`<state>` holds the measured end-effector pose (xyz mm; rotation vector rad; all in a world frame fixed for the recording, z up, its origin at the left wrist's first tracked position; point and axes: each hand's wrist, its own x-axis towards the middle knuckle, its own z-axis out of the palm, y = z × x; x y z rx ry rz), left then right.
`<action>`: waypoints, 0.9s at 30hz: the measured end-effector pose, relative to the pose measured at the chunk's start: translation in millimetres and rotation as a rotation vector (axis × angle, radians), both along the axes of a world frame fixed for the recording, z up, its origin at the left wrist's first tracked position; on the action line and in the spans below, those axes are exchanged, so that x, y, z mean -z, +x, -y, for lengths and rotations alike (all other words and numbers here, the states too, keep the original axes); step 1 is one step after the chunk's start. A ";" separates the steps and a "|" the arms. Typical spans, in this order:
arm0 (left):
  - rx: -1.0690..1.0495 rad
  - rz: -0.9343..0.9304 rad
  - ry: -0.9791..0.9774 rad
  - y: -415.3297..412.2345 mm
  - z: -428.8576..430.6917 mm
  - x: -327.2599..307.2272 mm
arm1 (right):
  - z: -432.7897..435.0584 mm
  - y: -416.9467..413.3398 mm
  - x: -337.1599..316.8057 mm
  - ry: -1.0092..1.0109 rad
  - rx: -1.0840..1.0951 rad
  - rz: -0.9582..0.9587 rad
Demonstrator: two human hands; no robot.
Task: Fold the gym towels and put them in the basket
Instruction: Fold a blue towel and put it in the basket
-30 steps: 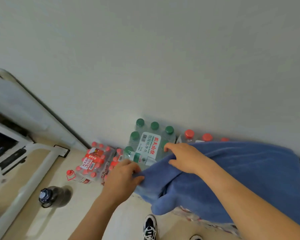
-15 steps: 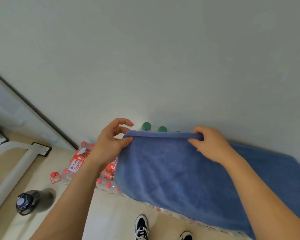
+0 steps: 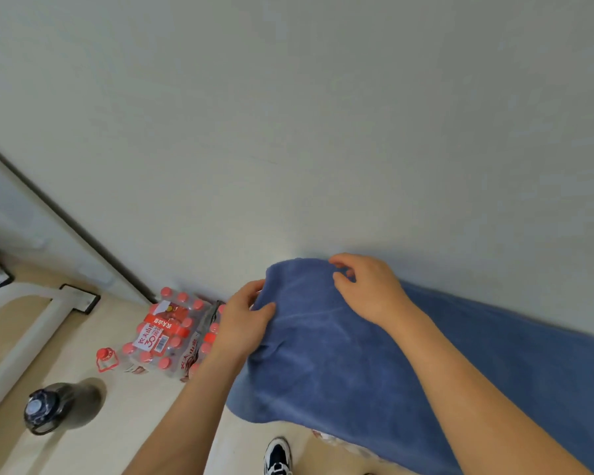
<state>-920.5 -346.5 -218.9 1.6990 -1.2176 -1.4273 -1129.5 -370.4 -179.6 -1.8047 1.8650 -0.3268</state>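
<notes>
Pinching the left border of the blue towel [image 3: 340, 365] with thumb on top and fingers tucked beneath, the left hand [image 3: 244, 323] holds that side taut. The right hand [image 3: 367, 293] curls over the far corner by the wall [image 3: 323, 132], apparently nipping the fabric between thumb and forefinger. The towel lies draped over something low against the wall, running off to the right, so both hands probably hold one end to bring it over for a fold. No basket is in view. A pack of red-capped bottles [image 3: 162, 337] sits just left of the towel, and a dark flask [image 3: 43, 409] stands nearer on the floor.
</notes>
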 end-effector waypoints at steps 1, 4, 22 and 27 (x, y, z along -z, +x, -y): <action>0.016 -0.007 -0.040 -1.8 1.4 -2.5 | 6.0 7.4 3.1 0.025 -0.032 -0.006; 0.071 -0.096 -0.037 -3.0 12.5 -11.2 | 20.9 20.8 16.7 0.062 -0.098 -0.095; 0.151 0.218 -0.098 -21.0 48.1 13.4 | -74.9 7.5 23.2 -0.006 0.022 -0.294; 0.087 0.170 0.032 -10.2 17.3 13.5 | -97.3 -5.1 32.5 0.063 0.046 -0.345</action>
